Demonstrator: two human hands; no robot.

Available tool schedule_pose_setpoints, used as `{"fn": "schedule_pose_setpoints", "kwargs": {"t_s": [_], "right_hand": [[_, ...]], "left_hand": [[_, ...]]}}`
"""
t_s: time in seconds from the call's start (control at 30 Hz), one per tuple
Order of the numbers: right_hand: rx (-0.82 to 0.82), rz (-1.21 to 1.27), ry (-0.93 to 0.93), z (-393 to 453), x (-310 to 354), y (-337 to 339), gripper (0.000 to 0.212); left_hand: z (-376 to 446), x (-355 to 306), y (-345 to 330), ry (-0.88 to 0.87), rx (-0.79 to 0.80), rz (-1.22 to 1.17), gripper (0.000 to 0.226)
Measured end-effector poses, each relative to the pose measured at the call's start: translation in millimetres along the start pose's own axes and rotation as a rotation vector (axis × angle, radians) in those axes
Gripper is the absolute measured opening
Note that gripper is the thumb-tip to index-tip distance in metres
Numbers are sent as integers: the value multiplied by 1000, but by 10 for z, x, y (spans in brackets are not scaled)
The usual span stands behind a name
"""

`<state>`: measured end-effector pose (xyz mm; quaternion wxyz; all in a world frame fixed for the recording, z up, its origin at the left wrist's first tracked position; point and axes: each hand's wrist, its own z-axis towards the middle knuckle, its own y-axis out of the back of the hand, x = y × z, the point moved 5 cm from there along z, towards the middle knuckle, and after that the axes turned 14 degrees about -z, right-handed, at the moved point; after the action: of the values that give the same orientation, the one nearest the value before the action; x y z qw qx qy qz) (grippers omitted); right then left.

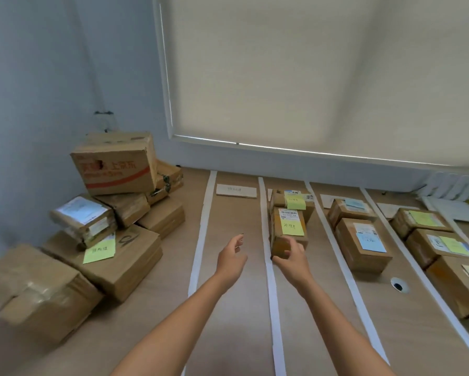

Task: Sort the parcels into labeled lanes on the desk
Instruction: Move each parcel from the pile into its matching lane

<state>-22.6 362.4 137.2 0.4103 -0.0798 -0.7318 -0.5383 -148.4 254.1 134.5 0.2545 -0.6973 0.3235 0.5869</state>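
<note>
Right hand [291,257] has its fingers curled round the near end of the small brown cardboard parcel with a yellow note [289,232], probably squaring it in its taped worktop lane, while the left hand [232,256] hovers, fingers loosely spread.

Two bare forearms show, with no sleeve, watch or bracelet visible on either as far as the wrists. The left hand [232,257] has dark polish on the fingernails at its fingertips. The right hand [293,257] shows a dark nail too, at its lower left edge.
</note>
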Motion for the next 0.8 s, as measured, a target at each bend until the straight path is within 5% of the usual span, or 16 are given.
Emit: {"fn": "schedule_pose_setpoints", "kwargs": {"t_s": [0.43, 0.8], "right_hand": [[83, 34, 74, -637, 1073, -893, 62], [212, 156, 76, -972, 2667, -2560, 55]], "left_hand": [[-382, -233, 1322, -134, -5, -80, 53], [-105, -227, 3830, -139, -142, 23, 47]]}}
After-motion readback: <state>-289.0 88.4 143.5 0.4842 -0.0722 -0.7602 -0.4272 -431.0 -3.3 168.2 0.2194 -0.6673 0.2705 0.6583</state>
